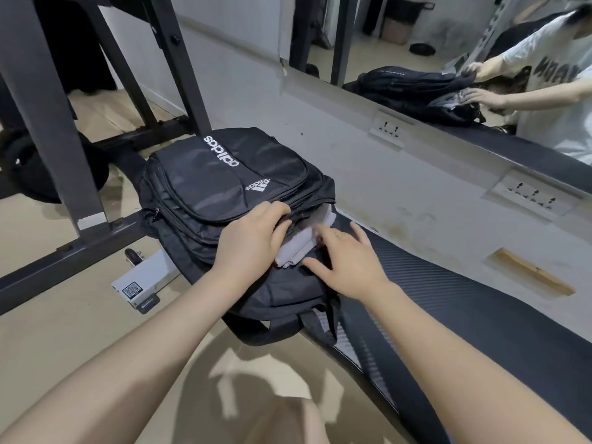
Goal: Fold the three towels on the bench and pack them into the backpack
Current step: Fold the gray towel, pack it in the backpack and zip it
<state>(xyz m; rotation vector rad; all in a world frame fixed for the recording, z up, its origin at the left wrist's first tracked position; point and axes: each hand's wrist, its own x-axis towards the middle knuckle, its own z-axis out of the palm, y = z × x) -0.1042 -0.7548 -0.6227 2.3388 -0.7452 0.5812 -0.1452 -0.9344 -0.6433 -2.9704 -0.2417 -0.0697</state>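
Observation:
A black backpack point(224, 184) with white lettering lies flat on the end of the black bench point(448, 302), its main opening facing me. Folded white towels point(299, 246) stick partway out of that opening. My left hand point(250, 241) grips the upper edge of the opening, fingers curled over the zipper rim and holding it up. My right hand point(346, 261) lies with straight, spread fingers on the towels and the lower lip of the bag. How many towels are inside is hidden.
A grey wall with sockets point(387, 128) and a mirror point(448, 49) runs along the bench's far side. A black steel rack frame point(57, 129) stands to the left on the tan floor. A white bench foot with a sticker point(141, 283) sits below the bag.

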